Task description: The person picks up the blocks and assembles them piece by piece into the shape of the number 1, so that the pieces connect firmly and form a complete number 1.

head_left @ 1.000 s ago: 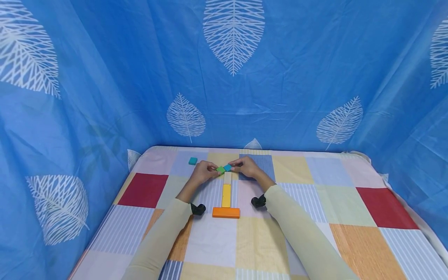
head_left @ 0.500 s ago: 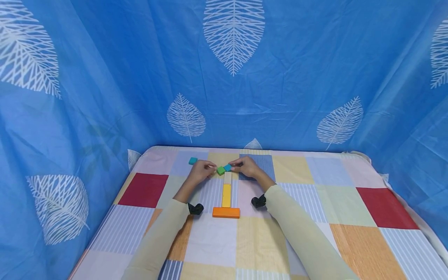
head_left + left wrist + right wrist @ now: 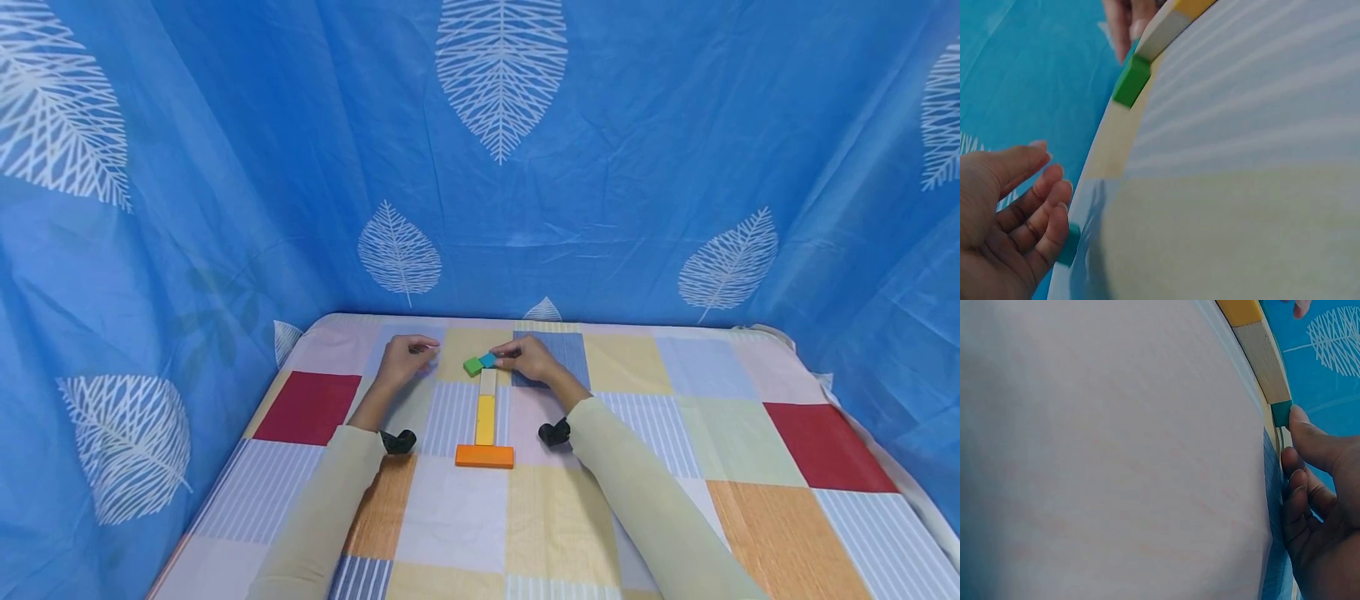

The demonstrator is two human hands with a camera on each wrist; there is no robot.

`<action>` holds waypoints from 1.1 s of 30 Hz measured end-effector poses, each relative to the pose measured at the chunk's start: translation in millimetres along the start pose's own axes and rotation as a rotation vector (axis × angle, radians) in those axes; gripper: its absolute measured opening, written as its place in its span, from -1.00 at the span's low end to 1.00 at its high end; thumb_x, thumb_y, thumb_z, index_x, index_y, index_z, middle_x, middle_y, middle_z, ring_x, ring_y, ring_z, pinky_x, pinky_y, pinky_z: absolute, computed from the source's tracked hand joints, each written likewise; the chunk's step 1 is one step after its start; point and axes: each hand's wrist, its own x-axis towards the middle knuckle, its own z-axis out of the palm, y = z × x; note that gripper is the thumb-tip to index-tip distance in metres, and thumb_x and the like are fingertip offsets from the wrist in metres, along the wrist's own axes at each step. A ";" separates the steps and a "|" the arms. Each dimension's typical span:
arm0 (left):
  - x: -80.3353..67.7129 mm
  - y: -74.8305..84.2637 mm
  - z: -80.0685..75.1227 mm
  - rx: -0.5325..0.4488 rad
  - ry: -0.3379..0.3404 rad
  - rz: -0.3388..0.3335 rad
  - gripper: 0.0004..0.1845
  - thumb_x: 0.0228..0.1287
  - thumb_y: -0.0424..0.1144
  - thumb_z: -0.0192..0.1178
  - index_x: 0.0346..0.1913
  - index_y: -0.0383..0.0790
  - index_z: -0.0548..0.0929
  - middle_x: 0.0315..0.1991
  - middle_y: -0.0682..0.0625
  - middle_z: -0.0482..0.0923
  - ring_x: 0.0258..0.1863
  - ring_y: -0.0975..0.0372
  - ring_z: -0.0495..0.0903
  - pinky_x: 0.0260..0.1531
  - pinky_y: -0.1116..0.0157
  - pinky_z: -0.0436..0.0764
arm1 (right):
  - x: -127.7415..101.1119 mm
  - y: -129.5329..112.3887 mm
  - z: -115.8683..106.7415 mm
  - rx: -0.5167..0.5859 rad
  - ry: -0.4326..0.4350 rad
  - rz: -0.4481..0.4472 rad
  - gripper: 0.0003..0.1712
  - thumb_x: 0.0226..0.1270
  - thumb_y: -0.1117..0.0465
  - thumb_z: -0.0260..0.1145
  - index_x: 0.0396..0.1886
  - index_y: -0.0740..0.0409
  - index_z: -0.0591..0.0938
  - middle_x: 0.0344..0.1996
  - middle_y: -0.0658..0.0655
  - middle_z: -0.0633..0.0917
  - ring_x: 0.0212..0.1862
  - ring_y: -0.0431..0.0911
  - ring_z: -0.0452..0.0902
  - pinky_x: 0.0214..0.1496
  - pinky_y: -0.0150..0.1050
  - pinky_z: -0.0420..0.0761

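My right hand (image 3: 531, 358) pinches a small blue block (image 3: 487, 360) between thumb and fingers. A green block (image 3: 472, 367) lies at an angle beside it, and both sit at the far end of a plain wooden block (image 3: 487, 382). From there a yellow block (image 3: 485, 419) leads down to an orange block (image 3: 484, 457) laid crosswise. Over to the left, my left hand (image 3: 403, 360) holds nothing, its thumb and fingers apart. Just past those fingers a teal block (image 3: 1070, 245) shows in the left wrist view; the hand hides it in the head view.
A patchwork cloth (image 3: 558, 517) covers the table. Blue curtains (image 3: 585, 200) with white leaf prints hang behind and along both sides.
My left hand has let go of the green block and moved left to the teal block. My right hand stays at the blue block.
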 end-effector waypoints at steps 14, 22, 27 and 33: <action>2.8 -15.6 -26.1 0.087 0.087 -0.011 -0.71 0.24 -0.33 0.45 0.01 -0.33 0.77 -0.05 -0.23 0.72 -0.11 -0.06 0.63 -0.13 0.10 0.67 | -5.8 -3.2 0.5 0.031 -0.020 -0.017 -0.70 0.38 0.23 0.41 0.08 0.14 0.76 0.06 0.15 0.74 0.16 0.09 0.60 0.22 0.00 0.55; 6.3 -19.1 -31.1 0.103 0.078 -0.023 -0.54 0.16 -0.43 0.47 0.15 -0.32 0.70 0.11 -0.30 0.56 -0.02 -0.13 0.63 0.02 -0.02 0.65 | -4.0 -3.7 -1.6 0.021 -0.014 -0.018 -0.69 0.39 0.23 0.40 0.09 0.14 0.76 0.07 0.15 0.74 0.18 0.10 0.59 0.26 0.00 0.53; 8.9 -22.2 -33.4 0.091 0.042 -0.074 -0.51 0.18 -0.45 0.45 0.21 -0.34 0.66 0.18 -0.30 0.58 -0.02 -0.10 0.63 0.05 0.02 0.65 | -3.3 -3.0 -0.3 0.009 -0.013 -0.007 -0.69 0.38 0.21 0.41 0.09 0.12 0.76 0.08 0.14 0.74 0.18 0.08 0.58 0.25 -0.01 0.54; 12.0 -22.3 -34.2 0.113 0.002 -0.108 -0.49 0.20 -0.43 0.44 0.23 -0.35 0.64 0.19 -0.28 0.61 -0.10 -0.03 0.61 -0.02 0.09 0.67 | -2.2 -0.1 0.6 0.001 -0.006 0.002 -0.69 0.38 0.20 0.42 0.08 0.10 0.77 0.08 0.12 0.74 0.19 0.07 0.58 0.25 -0.01 0.53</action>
